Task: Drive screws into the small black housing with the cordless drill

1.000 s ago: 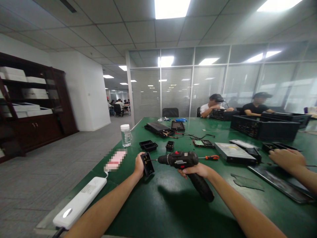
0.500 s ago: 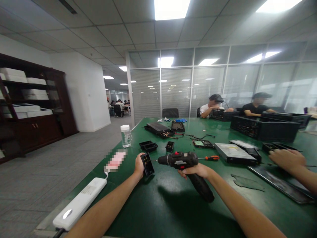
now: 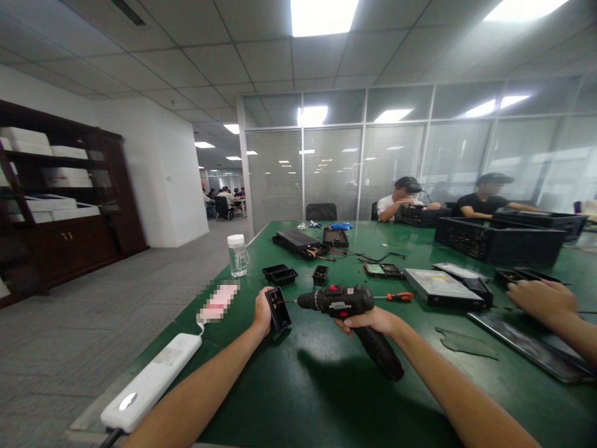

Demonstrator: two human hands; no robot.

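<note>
My left hand (image 3: 263, 311) is closed around the edge of a small black plastic box (image 3: 280, 314), tilted so its open side faces right. Small brass-coloured pieces show inside it. In my right hand (image 3: 368, 320) is a black cordless drill (image 3: 342, 301), held level with its bit pointing left at the box; whether the tip touches anything inside I cannot tell. Behind the drill lies a screwdriver (image 3: 400, 297) with an orange and black handle. Further back sit more small black boxes (image 3: 280, 274) and a single black box (image 3: 319, 274).
On the green table (image 3: 298, 398) stand a water bottle (image 3: 237, 256), a white power strip (image 3: 152, 381), an optical drive (image 3: 443, 288), a circuit board (image 3: 383, 269) and a black case (image 3: 298, 241). At right, a co-worker's hand (image 3: 543, 302) rests near large black housings (image 3: 499, 239).
</note>
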